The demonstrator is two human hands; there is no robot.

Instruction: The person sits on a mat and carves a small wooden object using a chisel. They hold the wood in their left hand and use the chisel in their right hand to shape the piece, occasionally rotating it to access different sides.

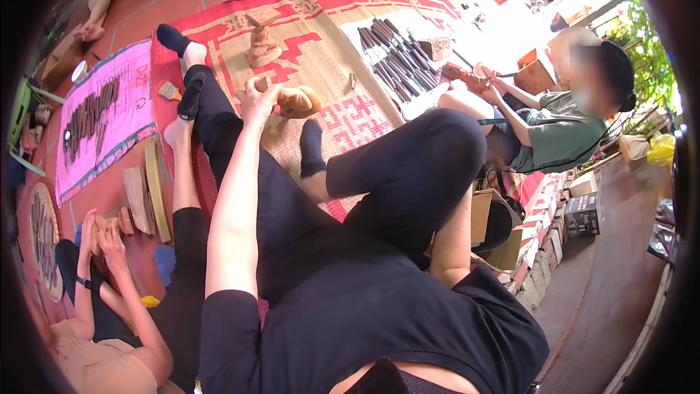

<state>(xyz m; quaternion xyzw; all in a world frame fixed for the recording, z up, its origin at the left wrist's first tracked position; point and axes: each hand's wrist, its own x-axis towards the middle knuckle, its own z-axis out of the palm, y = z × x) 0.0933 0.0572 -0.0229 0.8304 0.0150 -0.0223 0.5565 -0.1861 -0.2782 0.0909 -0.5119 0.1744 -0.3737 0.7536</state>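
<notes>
My left arm stretches forward over my thigh. My left hand (258,104) is closed around a small light-brown piece of wood (260,85), largely hidden by the fingers. Right beside its thumb lies a rounded, carved wooden piece (299,102) on the woven mat (332,51); whether they touch I cannot tell. A carved wooden figure (262,49) with ringed bulges stands farther off. My right forearm passes behind my raised right knee, which hides the right hand. A flat brush (170,91) rests near my left foot.
Carving tools (397,58) lie in rows at the mat's far right; others (91,117) lie on a pink cloth (135,73) at left. A person (561,117) at right holds reddish wood; another (109,350) at lower left handles a wooden piece. Wooden planks (149,190) lie between.
</notes>
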